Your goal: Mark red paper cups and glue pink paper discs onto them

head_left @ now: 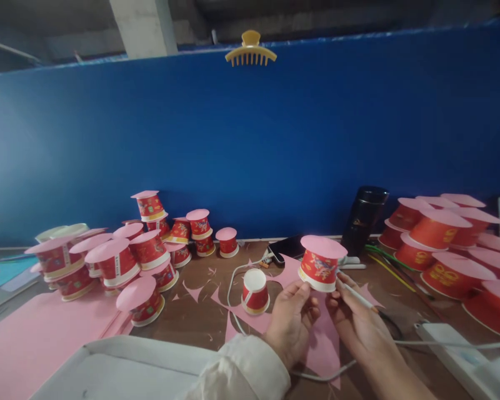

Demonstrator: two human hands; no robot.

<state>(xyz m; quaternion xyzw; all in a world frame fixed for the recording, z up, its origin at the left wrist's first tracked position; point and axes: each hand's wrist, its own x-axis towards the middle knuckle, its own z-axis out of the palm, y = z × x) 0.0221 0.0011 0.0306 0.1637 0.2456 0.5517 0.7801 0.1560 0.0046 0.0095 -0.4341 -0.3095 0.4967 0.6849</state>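
An upside-down red paper cup (pixel 319 270) with a pink paper disc (pixel 324 246) lying over its base is held up between my two hands. My left hand (pixel 294 319) pinches the cup's lower rim from the left. From the right, my right hand (pixel 356 311) grips the same rim, and a thin white pen-like stick (pixel 358 293) with an orange-brown end lies along its fingers. Just left of my hands a red paper cup without a disc (pixel 255 293) stands upside down on the brown table (pixel 191 333).
Several disc-topped cups (pixel 116 261) are stacked at left, and larger red tubs (pixel 437 230) with pink discs at right. Behind my hands are a black flask (pixel 364 216) and a phone (pixel 289 247). Pink offcuts (pixel 194 291), a white cable (pixel 230 283), a power strip (pixel 454 344) and a white tray (pixel 141 366) lie around.
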